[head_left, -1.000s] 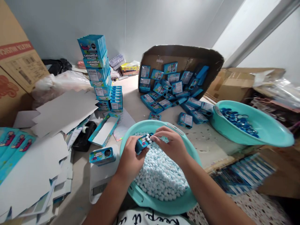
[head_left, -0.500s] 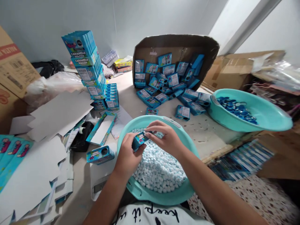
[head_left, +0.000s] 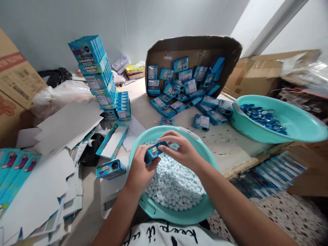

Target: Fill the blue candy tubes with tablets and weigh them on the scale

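In the head view my left hand (head_left: 139, 167) grips a small blue candy box (head_left: 153, 151), tilted above a turquoise basin (head_left: 176, 218). My right hand (head_left: 182, 147) is at the box's right end, its thumb against the top and its fingers curled over the far side. Whether a candy sits under those fingertips cannot be made out. Many small pale-blue and white candies (head_left: 176, 188) fill the basin beneath both hands. To the left, another blue box (head_left: 111, 169) rests on a white scale (head_left: 104, 186).
A tipped carton (head_left: 217, 44) spills blue boxes at the back. On the right stands a second turquoise basin (head_left: 294, 119) with shiny blue discs. Left are a tall stack of display boxes (head_left: 99, 78), an open tray (head_left: 112, 141) and flat cardboard sheets (head_left: 69, 123).
The white bit seen at my right fingertips no longer shows; the fingers remain at the box's end. My view has shifted slightly, and the box stays in my left hand.
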Tool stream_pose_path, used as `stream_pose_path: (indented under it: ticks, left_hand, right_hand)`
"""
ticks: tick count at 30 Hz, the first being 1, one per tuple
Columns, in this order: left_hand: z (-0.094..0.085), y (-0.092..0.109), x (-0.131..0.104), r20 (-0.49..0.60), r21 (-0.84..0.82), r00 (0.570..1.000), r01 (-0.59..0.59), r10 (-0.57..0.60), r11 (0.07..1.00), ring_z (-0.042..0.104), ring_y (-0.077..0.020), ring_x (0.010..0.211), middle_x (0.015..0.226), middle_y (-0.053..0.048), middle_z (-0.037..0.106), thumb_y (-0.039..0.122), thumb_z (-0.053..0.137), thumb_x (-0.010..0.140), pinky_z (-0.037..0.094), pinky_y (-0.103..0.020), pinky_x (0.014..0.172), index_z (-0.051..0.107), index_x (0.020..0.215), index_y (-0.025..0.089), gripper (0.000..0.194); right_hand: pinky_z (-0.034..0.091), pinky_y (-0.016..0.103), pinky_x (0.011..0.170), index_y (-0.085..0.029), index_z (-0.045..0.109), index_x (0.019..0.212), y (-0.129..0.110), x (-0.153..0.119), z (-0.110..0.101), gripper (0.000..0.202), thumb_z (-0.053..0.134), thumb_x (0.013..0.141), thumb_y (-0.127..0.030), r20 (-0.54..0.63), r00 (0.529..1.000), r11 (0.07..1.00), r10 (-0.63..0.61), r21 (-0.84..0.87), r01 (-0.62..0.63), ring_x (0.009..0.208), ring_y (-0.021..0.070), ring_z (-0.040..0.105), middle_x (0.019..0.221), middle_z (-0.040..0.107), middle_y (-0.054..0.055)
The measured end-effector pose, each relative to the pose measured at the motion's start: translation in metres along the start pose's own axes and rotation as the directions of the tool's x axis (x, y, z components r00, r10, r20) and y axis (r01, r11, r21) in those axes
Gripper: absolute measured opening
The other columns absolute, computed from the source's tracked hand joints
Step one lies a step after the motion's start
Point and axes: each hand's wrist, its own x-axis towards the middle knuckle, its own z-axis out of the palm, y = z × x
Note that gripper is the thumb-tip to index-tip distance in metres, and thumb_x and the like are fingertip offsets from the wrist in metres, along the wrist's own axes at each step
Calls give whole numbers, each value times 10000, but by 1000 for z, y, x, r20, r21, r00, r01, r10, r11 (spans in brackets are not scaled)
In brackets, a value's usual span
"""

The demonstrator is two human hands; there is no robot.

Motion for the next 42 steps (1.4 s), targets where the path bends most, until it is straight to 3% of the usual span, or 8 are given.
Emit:
stream_pose_path:
  ticks: [4, 9, 15, 21, 27, 32, 37, 42]
  left_hand:
    - [-1, 1, 2, -17, -10, 1000, -10, 10, 1000, 629, -225, 1040, 1082, -66, 661, 234, 684, 894, 515, -332, 931, 647, 1135, 207, 245]
    - [-3, 3, 6, 4, -125, 995, -94, 95, 988, 638, -217, 1056, 1111, -65, 664, 260, 698, 914, 523, -334, 952, 636, 1142, 210, 242]
    - [0, 5, 1, -227, 41, 969, -89, 96, 995, 578, -267, 1286, 1314, -142, 594, 193, 655, 906, 489, -432, 1106, 498, 1361, 199, 481]
    - [-81, 20, -32, -453, 500, 769, -200, 451, 843, 652, -201, 1173, 1076, -38, 675, 161, 566, 976, 496, -452, 1129, 646, 1158, 238, 213]
    - [-156, 9, -81, -631, 512, 697, 44, 341, 858, 684, -180, 933, 947, -36, 694, 215, 642, 955, 565, -324, 834, 708, 997, 186, 83]
    - [-106, 26, -74, -82, 551, 966, -161, 245, 819, 674, -190, 1012, 1077, -45, 711, 153, 587, 975, 565, -344, 910, 678, 1159, 235, 221]
    - [-26, 40, -36, 459, 605, 886, -253, -71, 755, 609, -354, 1229, 1322, -182, 642, 193, 730, 870, 533, -485, 1031, 691, 1123, 143, 261]
    - [-26, 40, -28, 374, 626, 927, -271, 24, 731, 519, -327, 1369, 1431, -140, 584, 212, 675, 921, 411, -515, 1186, 643, 1253, 205, 334]
  right_hand:
    - [609, 347, 800, -240, 682, 1231, 8, -1, 2, 391, 707, 914, -468, 86, 966, 948, 244, 190, -256, 993, 217, 695, 1131, 714, 92]
    - [612, 356, 804, -252, 627, 1300, 1, 0, 3, 603, 761, 835, -611, 291, 931, 896, 222, 316, -313, 1000, 247, 708, 1176, 724, 89]
    - [533, 332, 655, -217, 653, 934, -3, 3, 7, 465, 856, 715, -574, 33, 959, 937, 283, 203, -283, 740, 212, 642, 825, 683, 28]
    - [477, 343, 665, -229, 647, 879, 3, 3, 4, 423, 892, 593, -421, -263, 913, 950, 312, 91, -299, 731, 197, 602, 783, 661, 14]
    - [478, 360, 657, -227, 660, 860, 1, 2, 3, 416, 893, 568, -411, -304, 898, 948, 318, 111, -298, 715, 197, 605, 781, 657, 22]
    - [487, 360, 666, -227, 659, 833, 0, 2, -2, 411, 889, 571, -445, -418, 883, 957, 214, -93, -276, 712, 208, 613, 790, 685, 52]
    - [518, 368, 746, -221, 655, 876, -1, -2, -9, 385, 854, 655, -465, -393, 909, 940, 135, -239, -243, 779, 226, 640, 883, 717, 74]
    - [522, 347, 713, -228, 656, 912, -5, -8, -12, 367, 838, 712, -476, -352, 922, 956, 163, -173, -235, 753, 217, 638, 861, 713, 45]
